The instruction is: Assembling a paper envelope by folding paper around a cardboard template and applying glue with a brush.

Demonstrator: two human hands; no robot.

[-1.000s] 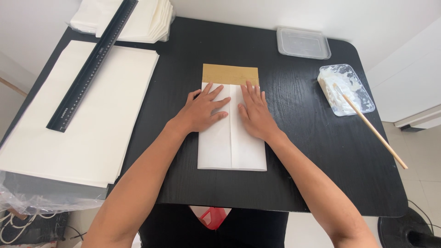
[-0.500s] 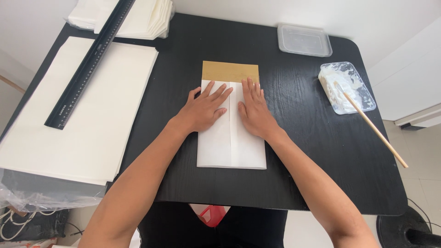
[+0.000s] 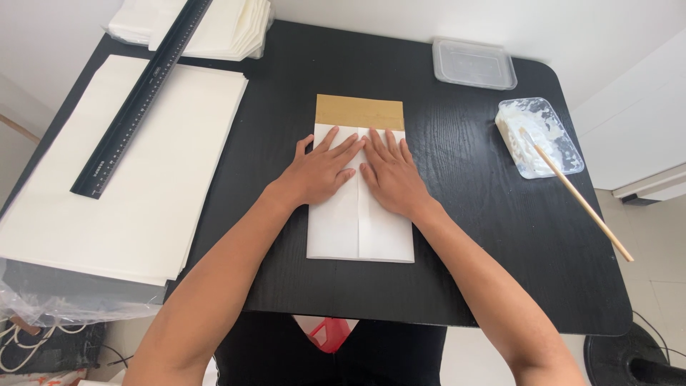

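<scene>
White paper folded into a tall packet (image 3: 359,221) lies near the middle of the black table (image 3: 486,236), its two side flaps meeting in a seam down the centre, with a strip of tan card (image 3: 360,112) showing above its top edge.

From the head camera, the only view, the left hand (image 3: 323,170) lies flat on the left flap and the right hand (image 3: 389,174) flat on the right flap, fingers spread and pointing away from the body, fingertips almost meeting over the seam. Neither hand grips anything; both are open, palms pressing down.

To the left sits a stack of large white sheets (image 3: 128,171) with a long black ruler (image 3: 139,100) lying diagonally across it, and more folded sheets (image 3: 221,28) at the far corner. To the right stand a clear shallow tray of white paste (image 3: 539,137) with a wooden stick (image 3: 579,196) leaning out of it, and a clear lid (image 3: 474,64) beyond.

Judging by the layout, uneven pressure could let one flap slide, so the seam opens or overlaps crookedly. If paste sits under the flaps, it could squeeze out at the seam and smear onto the fingers or the table. A sleeve or elbow swinging right could also knock the stick.
</scene>
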